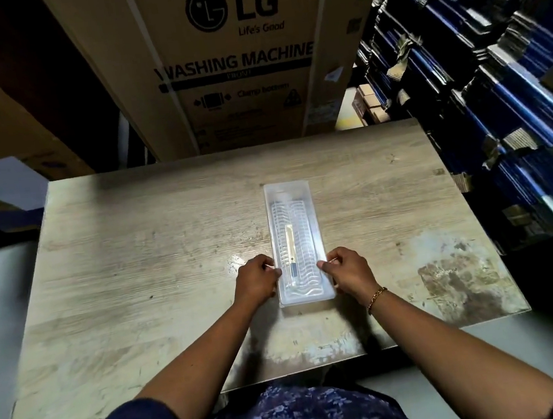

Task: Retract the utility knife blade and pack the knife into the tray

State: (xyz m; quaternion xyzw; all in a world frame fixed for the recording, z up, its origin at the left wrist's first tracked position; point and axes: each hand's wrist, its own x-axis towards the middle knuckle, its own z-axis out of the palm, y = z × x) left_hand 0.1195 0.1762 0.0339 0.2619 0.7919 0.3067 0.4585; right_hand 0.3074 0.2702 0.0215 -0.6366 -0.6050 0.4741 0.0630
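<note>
A long clear plastic tray lies lengthwise on the wooden table, running away from me. Inside its moulded recess lies a slim yellowish utility knife with a dark slider near its close end; whether its blade is out I cannot tell. My left hand pinches the tray's left rim near the close end. My right hand pinches the right rim opposite it. Both hands have their fingers curled on the tray's edges, with the knife lying between them, untouched.
The worn wooden table extends wide on both sides of the tray. A large cardboard washing machine box stands behind the far edge. Stacked blue and black bundles crowd the right side. More cartons stand at the left.
</note>
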